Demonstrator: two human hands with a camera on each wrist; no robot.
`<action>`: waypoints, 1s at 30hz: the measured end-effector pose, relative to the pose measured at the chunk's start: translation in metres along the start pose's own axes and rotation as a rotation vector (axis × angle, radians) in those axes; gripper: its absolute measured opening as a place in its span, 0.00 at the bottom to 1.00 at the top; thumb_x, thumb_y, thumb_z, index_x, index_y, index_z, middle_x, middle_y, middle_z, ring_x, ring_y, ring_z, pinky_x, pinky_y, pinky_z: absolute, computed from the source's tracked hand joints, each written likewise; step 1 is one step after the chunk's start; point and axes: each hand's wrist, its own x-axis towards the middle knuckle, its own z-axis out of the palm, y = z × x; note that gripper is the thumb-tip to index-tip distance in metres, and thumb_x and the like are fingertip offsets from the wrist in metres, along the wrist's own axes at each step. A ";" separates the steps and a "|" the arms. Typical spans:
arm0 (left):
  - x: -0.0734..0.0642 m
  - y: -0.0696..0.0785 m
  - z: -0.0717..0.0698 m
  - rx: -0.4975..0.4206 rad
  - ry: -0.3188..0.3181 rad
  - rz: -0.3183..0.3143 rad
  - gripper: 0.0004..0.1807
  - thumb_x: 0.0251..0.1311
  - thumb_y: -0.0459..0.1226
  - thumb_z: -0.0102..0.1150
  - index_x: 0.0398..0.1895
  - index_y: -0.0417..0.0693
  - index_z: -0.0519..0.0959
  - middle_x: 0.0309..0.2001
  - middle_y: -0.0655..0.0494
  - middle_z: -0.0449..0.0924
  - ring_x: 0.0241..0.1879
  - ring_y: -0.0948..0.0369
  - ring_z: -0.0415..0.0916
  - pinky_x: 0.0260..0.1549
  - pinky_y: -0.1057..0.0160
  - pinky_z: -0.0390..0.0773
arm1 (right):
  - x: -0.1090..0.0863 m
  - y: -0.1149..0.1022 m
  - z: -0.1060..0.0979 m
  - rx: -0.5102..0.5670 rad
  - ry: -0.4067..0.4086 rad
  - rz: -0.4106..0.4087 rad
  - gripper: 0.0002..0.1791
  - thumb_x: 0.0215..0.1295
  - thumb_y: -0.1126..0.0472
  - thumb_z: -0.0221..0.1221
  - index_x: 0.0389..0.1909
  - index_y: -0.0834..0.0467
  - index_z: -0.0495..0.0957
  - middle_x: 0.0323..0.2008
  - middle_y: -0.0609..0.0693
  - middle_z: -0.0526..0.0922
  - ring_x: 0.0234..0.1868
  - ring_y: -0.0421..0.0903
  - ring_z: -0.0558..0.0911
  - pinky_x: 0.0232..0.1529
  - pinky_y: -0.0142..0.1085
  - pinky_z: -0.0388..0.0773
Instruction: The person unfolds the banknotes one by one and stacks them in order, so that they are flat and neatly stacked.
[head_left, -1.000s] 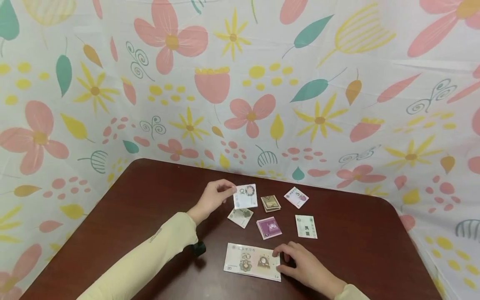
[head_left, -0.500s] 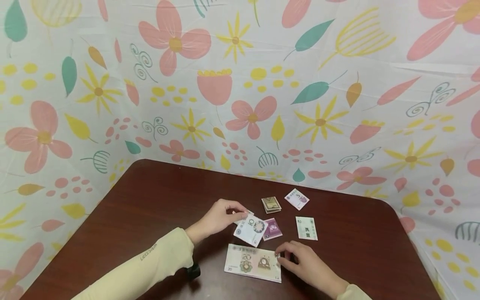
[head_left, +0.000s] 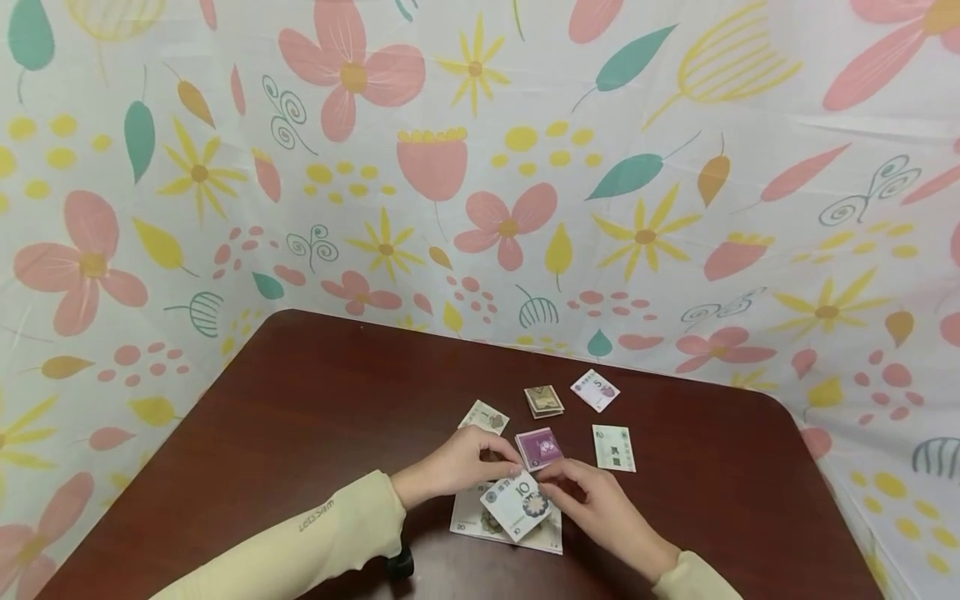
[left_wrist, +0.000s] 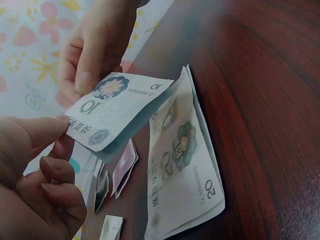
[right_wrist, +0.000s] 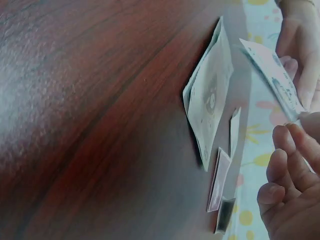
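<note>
A folded 10 banknote (head_left: 516, 507) is held between both hands, tilted above the larger 20 banknotes (left_wrist: 187, 185). My left hand (head_left: 467, 462) pinches one corner between thumb and fingers. On the opposite edge, my right hand (head_left: 596, 504) pinches the same note, its thumb lying on the printed face in the left wrist view. The note's layers gape a little along the fold. Beneath it, the 20 notes lie stacked on the table, partly covered in the head view.
Behind the hands lie a purple folded note (head_left: 538, 448), a brown folded note (head_left: 543, 401) and a 1 note (head_left: 483, 417). Farther right are a 5 note (head_left: 596, 390) and a 2 note (head_left: 614, 447). A flower-printed cloth (head_left: 502, 167) hangs behind the dark wooden table (head_left: 330, 392).
My left hand has carried the 10 banknote from above the 1 note toward me, over the 20 notes. My right hand has left the 20 notes' edge and taken hold of the 10 banknote.
</note>
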 end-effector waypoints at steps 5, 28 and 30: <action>0.000 -0.001 0.002 0.000 0.005 0.027 0.04 0.67 0.33 0.68 0.38 0.43 0.90 0.29 0.56 0.86 0.22 0.73 0.65 0.24 0.73 0.65 | 0.000 0.000 0.001 0.049 -0.026 0.027 0.11 0.64 0.68 0.70 0.40 0.48 0.85 0.34 0.35 0.85 0.33 0.29 0.77 0.32 0.31 0.77; -0.017 -0.018 0.009 -0.025 0.218 -0.113 0.06 0.65 0.37 0.71 0.36 0.45 0.84 0.30 0.59 0.82 0.25 0.69 0.72 0.26 0.69 0.72 | -0.012 -0.001 0.004 0.229 0.095 0.302 0.08 0.65 0.70 0.68 0.36 0.53 0.82 0.27 0.43 0.84 0.25 0.34 0.75 0.24 0.32 0.74; -0.017 -0.018 0.012 -0.048 0.252 -0.116 0.05 0.65 0.36 0.70 0.36 0.45 0.84 0.31 0.59 0.83 0.26 0.68 0.73 0.27 0.69 0.73 | -0.013 -0.002 0.006 0.261 0.077 0.322 0.07 0.66 0.69 0.68 0.36 0.54 0.82 0.27 0.45 0.84 0.22 0.36 0.75 0.21 0.32 0.73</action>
